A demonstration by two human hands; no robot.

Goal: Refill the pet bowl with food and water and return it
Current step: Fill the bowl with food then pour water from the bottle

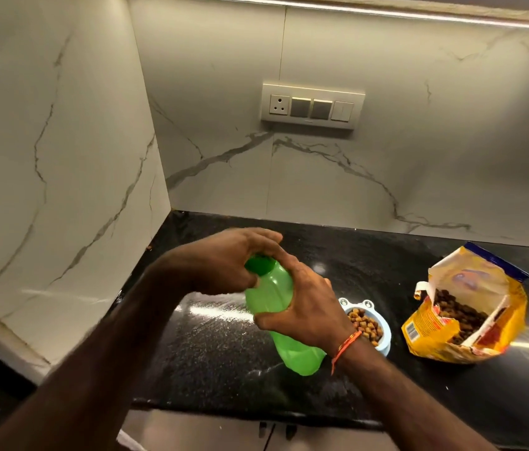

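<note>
Home kitchen: black countertop (338, 271), marble backsplash (321, 177).

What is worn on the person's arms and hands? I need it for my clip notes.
Both forearms are bare, with no sleeves in view. The right hand has an orange-red thread band tied round the wrist, with a loose end hanging down. The left hand shows no rings, watch or gloves.

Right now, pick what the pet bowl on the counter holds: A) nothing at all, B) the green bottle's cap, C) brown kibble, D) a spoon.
C: the pale blue pet bowl shows brown kibble inside, beside the green bottle that the right hand grips by its body while the left hand holds its cap end.
</note>
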